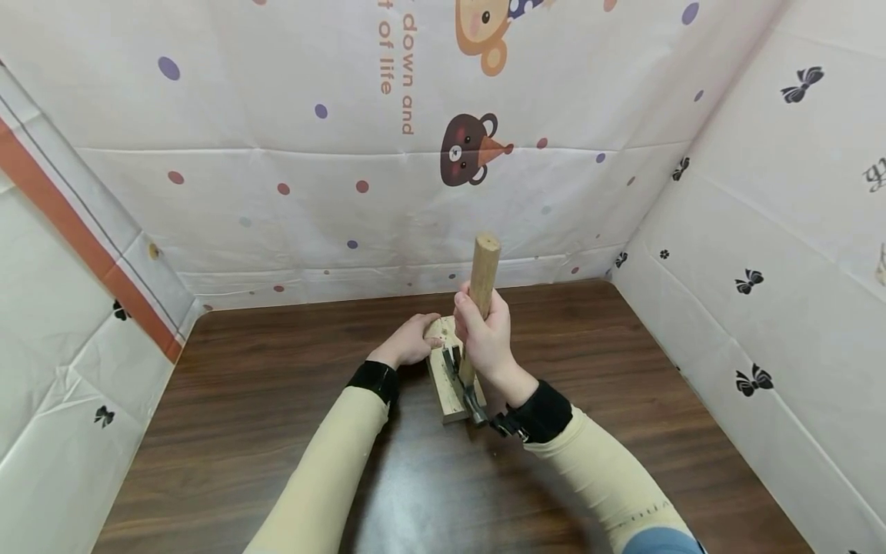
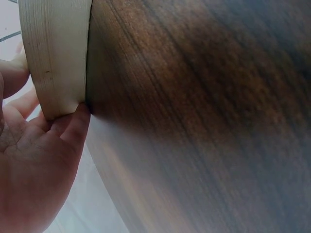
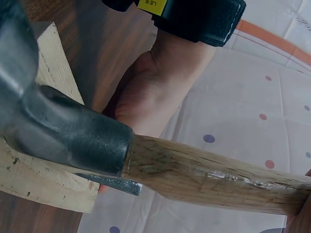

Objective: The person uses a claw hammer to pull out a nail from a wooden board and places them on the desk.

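A pale wooden block (image 1: 446,396) lies lengthwise on the table, with small dark marks on its face. At its far end, my left hand (image 1: 410,342) holds it, thumb on top and fingers curled around the end in the left wrist view. My right hand (image 1: 490,338) grips the wooden handle of a claw hammer (image 1: 486,265), which stands nearly upright. The hammer's dark metal head (image 3: 73,128) is down over the block, claw pointing toward the left hand. In the right wrist view the claw tips show close over the block's surface.
The dark brown wood-grain table (image 1: 263,431) reaches back to a white printed sheet (image 1: 291,223) hung behind it. Similar sheets (image 1: 727,323) hang at both sides. Each wrist wears a black band (image 1: 541,413).
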`<state>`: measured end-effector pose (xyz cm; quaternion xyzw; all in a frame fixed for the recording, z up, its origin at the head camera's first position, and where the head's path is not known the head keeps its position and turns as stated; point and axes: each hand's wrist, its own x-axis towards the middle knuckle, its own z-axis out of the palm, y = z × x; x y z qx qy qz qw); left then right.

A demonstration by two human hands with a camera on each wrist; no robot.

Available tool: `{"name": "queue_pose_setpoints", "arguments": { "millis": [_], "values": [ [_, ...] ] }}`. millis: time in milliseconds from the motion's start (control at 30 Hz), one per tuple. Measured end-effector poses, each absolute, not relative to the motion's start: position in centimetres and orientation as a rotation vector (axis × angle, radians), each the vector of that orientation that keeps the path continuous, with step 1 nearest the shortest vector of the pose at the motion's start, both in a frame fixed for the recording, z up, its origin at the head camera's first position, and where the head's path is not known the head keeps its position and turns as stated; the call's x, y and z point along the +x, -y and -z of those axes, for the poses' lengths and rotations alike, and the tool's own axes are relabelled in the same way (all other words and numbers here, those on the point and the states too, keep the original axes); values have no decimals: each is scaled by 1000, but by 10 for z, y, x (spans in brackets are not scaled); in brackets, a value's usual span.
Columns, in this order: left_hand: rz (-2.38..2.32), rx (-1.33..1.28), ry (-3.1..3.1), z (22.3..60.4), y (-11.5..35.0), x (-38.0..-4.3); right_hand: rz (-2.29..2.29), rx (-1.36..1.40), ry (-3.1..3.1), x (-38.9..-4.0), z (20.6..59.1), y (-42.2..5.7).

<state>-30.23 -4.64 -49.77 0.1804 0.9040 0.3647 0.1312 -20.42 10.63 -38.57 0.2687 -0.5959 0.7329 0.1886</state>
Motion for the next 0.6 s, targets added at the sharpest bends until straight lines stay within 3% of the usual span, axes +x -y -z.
{"name": "queue_pose_setpoints", "arguments": {
  "millis": [600],
  "values": [
    [-1077,535,-2631,490,47,-294,-2001,918,1466,-187,392,-116]
  ]
}}
